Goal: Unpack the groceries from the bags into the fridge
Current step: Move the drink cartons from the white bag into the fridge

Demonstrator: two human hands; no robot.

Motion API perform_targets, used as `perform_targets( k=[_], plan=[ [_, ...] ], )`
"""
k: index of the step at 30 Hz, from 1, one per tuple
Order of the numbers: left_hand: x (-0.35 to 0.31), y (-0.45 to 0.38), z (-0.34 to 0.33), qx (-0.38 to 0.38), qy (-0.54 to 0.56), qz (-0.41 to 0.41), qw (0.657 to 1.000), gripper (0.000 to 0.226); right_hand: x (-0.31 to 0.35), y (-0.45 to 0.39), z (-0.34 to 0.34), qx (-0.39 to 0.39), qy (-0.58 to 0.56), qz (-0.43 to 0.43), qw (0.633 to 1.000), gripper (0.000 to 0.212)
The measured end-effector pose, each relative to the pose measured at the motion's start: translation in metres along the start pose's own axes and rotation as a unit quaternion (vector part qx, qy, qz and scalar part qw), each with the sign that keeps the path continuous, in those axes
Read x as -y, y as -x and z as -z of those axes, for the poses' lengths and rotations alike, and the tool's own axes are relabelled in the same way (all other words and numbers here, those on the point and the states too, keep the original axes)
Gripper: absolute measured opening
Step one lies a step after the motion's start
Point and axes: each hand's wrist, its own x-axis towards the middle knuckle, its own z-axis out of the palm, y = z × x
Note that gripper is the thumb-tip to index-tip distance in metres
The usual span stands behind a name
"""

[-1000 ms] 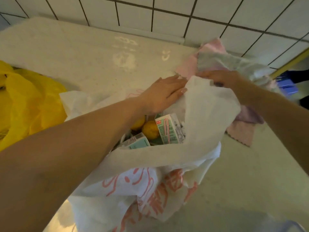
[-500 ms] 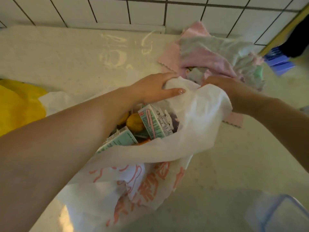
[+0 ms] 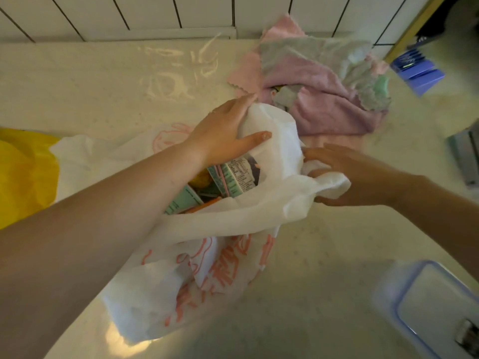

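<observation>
A white shopping bag [image 3: 207, 268] with orange print lies on the pale counter [image 3: 324, 281], its mouth spread toward me. My left hand [image 3: 225, 133] grips the far rim of the bag, thumb over the fabric. My right hand [image 3: 355, 174] clutches a bunched fold of the bag's right rim. Inside the opening I see green-and-white drink cartons [image 3: 233, 177], another carton [image 3: 184, 200] lower left, and a yellow fruit [image 3: 201, 177] partly hidden under my left wrist.
A yellow bag [image 3: 26, 172] lies at the left edge. Pink, purple and grey cloths [image 3: 324, 94] are heaped behind the white bag. A clear lidded container [image 3: 427, 307] sits at the lower right. A tiled wall [image 3: 129, 14] runs along the back.
My right hand slid down the bag's right rim toward me and bunched the fabric. My left hand kept its hold on the far rim; the bag mouth is spread wider.
</observation>
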Motion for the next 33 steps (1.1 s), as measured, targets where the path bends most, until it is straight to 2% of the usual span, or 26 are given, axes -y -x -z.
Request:
perform_targets(
  k=[1,2,5,7,9,12,15,17,20,21,22,23,24,25,27,29,30,31,33],
  plan=[
    [-0.002,0.001,-0.001,-0.006,-0.006,0.003,1.000,0.085,-0.002,0.006,-0.009,0.014,0.039,0.008,0.999,0.030],
    [-0.005,0.003,-0.002,-0.011,-0.014,0.008,1.000,0.083,-0.004,0.015,-0.018,0.044,0.072,0.012,0.996,0.035],
    [-0.008,0.009,-0.005,-0.018,-0.030,0.025,0.999,0.083,-0.003,0.034,-0.056,0.086,0.123,0.005,0.989,0.076],
    [-0.010,0.014,-0.007,-0.020,-0.046,0.030,0.998,0.088,0.008,0.041,-0.070,0.100,0.098,-0.015,0.990,0.088],
    [-0.011,0.020,-0.010,-0.023,-0.074,0.034,0.996,0.091,0.018,0.043,-0.073,0.058,0.045,-0.042,0.996,0.083],
    [-0.017,0.033,-0.015,-0.018,-0.104,0.039,0.994,0.086,0.031,0.047,-0.076,-0.026,-0.006,-0.057,0.998,0.063],
    [-0.026,0.049,-0.021,-0.020,-0.120,0.035,0.992,0.086,0.041,0.060,-0.091,-0.052,-0.024,-0.064,0.996,0.056],
    [-0.029,0.064,-0.026,-0.013,-0.130,0.034,0.991,0.087,0.051,0.066,-0.104,-0.002,0.006,-0.089,0.996,0.060],
    [-0.031,0.094,-0.031,0.017,-0.157,0.026,0.987,0.090,0.070,0.068,-0.118,0.211,0.094,-0.158,0.960,0.068],
    [-0.031,0.104,-0.030,0.028,-0.163,0.023,0.986,0.090,0.076,0.068,-0.118,0.206,0.105,-0.153,0.961,0.061],
    [-0.030,0.113,-0.029,0.034,-0.168,0.020,0.985,0.089,0.080,0.068,-0.114,0.136,0.116,-0.124,0.976,0.048],
    [-0.029,0.122,-0.027,0.034,-0.176,0.016,0.984,0.086,0.082,0.068,-0.104,0.018,0.109,-0.103,0.989,0.036],
    [-0.029,0.132,-0.025,0.033,-0.189,0.010,0.981,0.084,0.084,0.070,-0.094,-0.126,0.068,-0.094,0.985,0.026],
    [-0.028,0.141,-0.023,0.031,-0.206,0.004,0.978,0.083,0.090,0.070,-0.081,-0.236,0.028,-0.078,0.968,0.019],
    [-0.028,0.158,-0.023,0.033,-0.229,-0.011,0.973,0.076,0.107,0.061,-0.058,-0.331,-0.005,-0.034,0.943,0.016],
    [-0.026,0.174,-0.025,0.032,-0.240,-0.023,0.970,0.059,0.122,0.038,-0.044,-0.346,0.016,0.015,0.938,0.020],
    [-0.027,0.181,-0.025,0.027,-0.242,-0.031,0.969,0.053,0.127,0.025,-0.040,-0.321,0.032,0.029,0.946,0.025],
    [-0.027,0.187,-0.025,0.023,-0.241,-0.045,0.969,0.049,0.129,0.013,-0.039,-0.272,0.065,0.032,0.960,0.032],
    [-0.028,0.200,-0.027,0.031,-0.228,-0.081,0.970,0.047,0.130,-0.005,-0.045,-0.123,0.139,-0.010,0.982,0.047]
  ],
)
